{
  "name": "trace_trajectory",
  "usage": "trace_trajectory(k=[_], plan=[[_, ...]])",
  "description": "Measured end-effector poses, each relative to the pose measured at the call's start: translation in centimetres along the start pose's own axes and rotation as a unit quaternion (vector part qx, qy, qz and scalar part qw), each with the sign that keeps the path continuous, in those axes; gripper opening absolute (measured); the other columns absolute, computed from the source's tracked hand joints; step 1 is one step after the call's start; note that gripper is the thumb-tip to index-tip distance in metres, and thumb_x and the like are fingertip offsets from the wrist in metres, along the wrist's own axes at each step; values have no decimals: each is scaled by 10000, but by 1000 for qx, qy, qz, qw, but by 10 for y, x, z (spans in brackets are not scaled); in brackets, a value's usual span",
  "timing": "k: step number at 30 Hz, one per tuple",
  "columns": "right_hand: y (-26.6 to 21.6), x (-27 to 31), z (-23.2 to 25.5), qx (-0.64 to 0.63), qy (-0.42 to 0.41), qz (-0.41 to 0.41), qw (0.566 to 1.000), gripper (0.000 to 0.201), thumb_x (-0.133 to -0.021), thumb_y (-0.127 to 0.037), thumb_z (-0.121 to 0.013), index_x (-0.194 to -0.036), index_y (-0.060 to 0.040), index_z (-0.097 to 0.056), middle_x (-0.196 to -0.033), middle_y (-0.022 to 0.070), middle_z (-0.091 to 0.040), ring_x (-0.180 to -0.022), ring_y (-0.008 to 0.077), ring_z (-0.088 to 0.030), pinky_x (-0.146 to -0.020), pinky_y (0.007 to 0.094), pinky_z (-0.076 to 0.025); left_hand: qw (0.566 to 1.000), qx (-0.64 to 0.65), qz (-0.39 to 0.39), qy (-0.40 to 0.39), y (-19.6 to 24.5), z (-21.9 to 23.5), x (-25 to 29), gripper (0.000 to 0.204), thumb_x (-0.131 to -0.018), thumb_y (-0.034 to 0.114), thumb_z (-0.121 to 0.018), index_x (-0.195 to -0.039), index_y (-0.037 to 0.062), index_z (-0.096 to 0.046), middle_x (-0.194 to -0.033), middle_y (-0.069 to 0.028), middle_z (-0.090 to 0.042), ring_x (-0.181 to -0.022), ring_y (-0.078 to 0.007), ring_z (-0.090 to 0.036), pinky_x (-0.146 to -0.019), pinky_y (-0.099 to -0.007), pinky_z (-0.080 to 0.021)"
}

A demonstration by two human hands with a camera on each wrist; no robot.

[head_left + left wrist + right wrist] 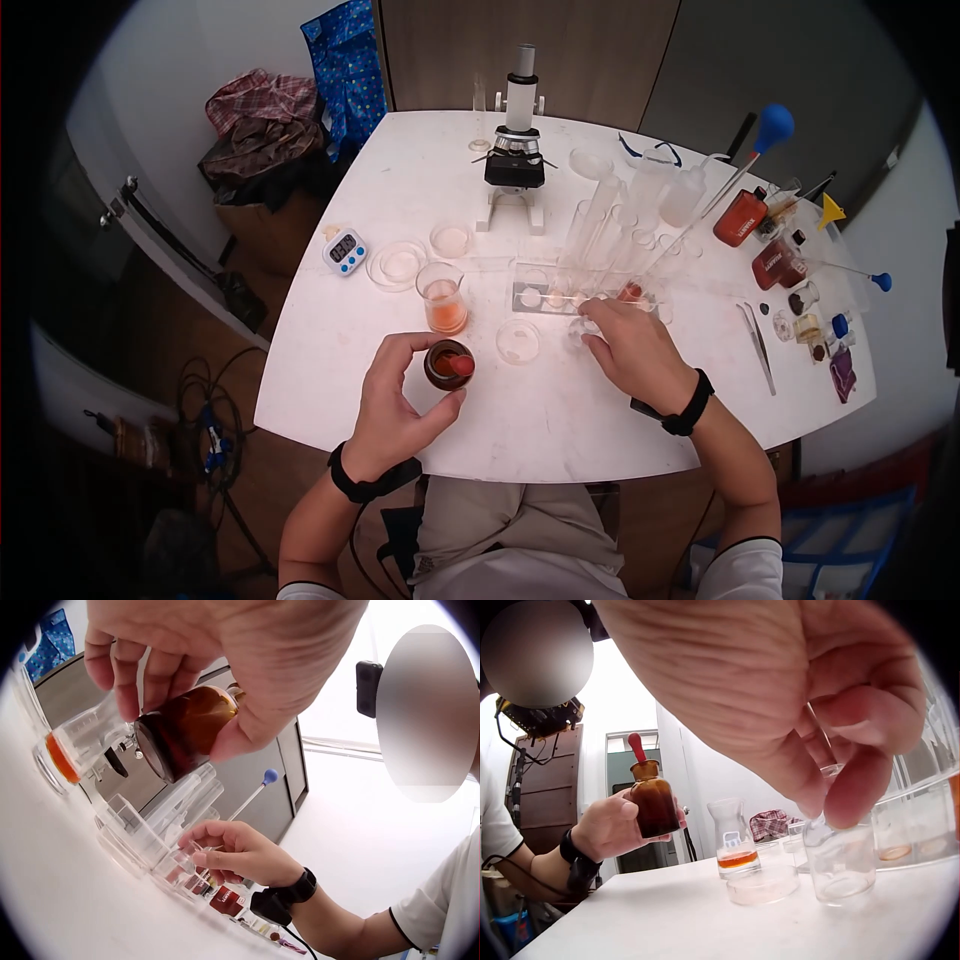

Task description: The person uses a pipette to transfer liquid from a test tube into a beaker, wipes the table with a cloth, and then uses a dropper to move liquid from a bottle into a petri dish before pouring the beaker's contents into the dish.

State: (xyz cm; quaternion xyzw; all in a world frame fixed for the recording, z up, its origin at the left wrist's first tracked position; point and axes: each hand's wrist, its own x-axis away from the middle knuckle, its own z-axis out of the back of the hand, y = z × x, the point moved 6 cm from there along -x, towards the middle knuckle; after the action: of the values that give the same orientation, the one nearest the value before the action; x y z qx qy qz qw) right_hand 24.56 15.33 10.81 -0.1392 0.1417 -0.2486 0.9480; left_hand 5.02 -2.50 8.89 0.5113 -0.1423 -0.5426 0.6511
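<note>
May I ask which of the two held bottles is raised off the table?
The brown bottle in the left hand; the clear bottle in the right hand stands on the table.

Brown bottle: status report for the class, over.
Left hand holds brown bottle above table, red bulb atop. Right hand pinches top of clear glass bottle. Petri dish between hands.

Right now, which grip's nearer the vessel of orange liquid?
Left. The left grip is just nearside of the vessel, holding the brown bottle; right grip is farther, off to the vessel's right.
</note>
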Motion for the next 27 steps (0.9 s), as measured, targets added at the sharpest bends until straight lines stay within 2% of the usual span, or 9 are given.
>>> trace_trajectory(k=[6, 8, 16, 18, 19, 21, 22, 24, 27], plan=[[2, -8, -8, -15, -8, 11, 1000, 265, -838, -28, -641, -1089, 14, -569, -985, 203, -644, -894, 408, -616, -783, 460, -495, 1000, -14, -8, -21, 5, -6, -3, 470, -710, 64, -717, -1157, 8, -580, -1110, -104, -607, -1035, -195, -577, -946, -316, -427], [2, -8, -8, -14, 5, 33, 999, 251, -843, -38, -638, -1077, 14, -564, -967, 183, -628, -873, 385, -622, -753, 447, -508, 1000, -15, -13, -24, 5, -8, -3, 500, -683, 73, -735, -1158, 10, -591, -1109, -128, -619, -1032, -273, -584, -927, -358, -453], [-7, 0, 7, -5, 38, 35, 999, 360, -858, -98, -657, -1187, 7, -553, -994, 155, -623, -845, 363, -635, -708, 423, -531, 998, -28, -39, -28, 11, -12, -9, 479, -688, 75, -732, -1140, 10, -592, -1090, -123, -613, -1026, -256, -581, -924, -343, -446], [-13, 4, 19, -2, 73, 7, 997, 393, -860, -139, -697, -1203, -4, -562, -985, 134, -636, -708, 299, -652, -600, 376, -532, 998, -29, -37, -31, 10, -13, -10, 466, -696, 83, -728, -1135, 4, -595, -1083, -121, -601, -1031, -231, -580, -943, -329, -433], [-17, 7, 23, -1, 72, 8, 997, 393, -860, -139, -697, -1203, -4, -562, -985, 134, -636, -708, 299, -652, -600, 376, -532, 998, -31, -43, -31, 10, -14, -10, 468, -692, 84, -732, -1132, 3, -593, -1079, -123, -601, -1021, -235, -583, -935, -331, -439], [-28, 12, 35, -141, 78, 48, 986, 412, -850, -167, -739, -1198, -16, -579, -935, 110, -637, -555, 203, -609, -493, 310, -495, 998, -32, -48, -31, 10, -16, -10, 470, -689, 85, -735, -1129, 2, -591, -1075, -125, -600, -1012, -238, -585, -927, -333, -444], [-33, 13, 39, -141, 77, 48, 986, 412, -850, -167, -739, -1198, -16, -579, -935, 110, -637, -555, 203, -609, -493, 310, -495, 997, -37, -54, -38, 12, -18, -11, 473, -684, 88, -743, -1124, 1, -590, -1068, -126, -601, -1002, -241, -587, -911, -336, -450], [-53, 14, 43, -249, 37, 93, 963, 439, -835, -173, -769, -1207, -26, -588, -887, 92, -628, -499, 139, -559, -468, 257, -475, 996, -42, -60, -46, 15, -20, -12, 477, -680, 91, -751, -1119, 0, -589, -1062, -127, -601, -992, -245, -588, -895, -338, -456], [-71, 11, 45, -261, 21, 123, 957, 434, -850, -171, -757, -1220, -24, -585, -876, 94, -621, -575, 146, -595, -482, 270, -483, 994, -54, -75, -64, 21, -24, -13, 483, -671, 96, -767, -1109, 0, -589, -1051, -128, -603, -974, -257, -587, -864, -345, -464]])
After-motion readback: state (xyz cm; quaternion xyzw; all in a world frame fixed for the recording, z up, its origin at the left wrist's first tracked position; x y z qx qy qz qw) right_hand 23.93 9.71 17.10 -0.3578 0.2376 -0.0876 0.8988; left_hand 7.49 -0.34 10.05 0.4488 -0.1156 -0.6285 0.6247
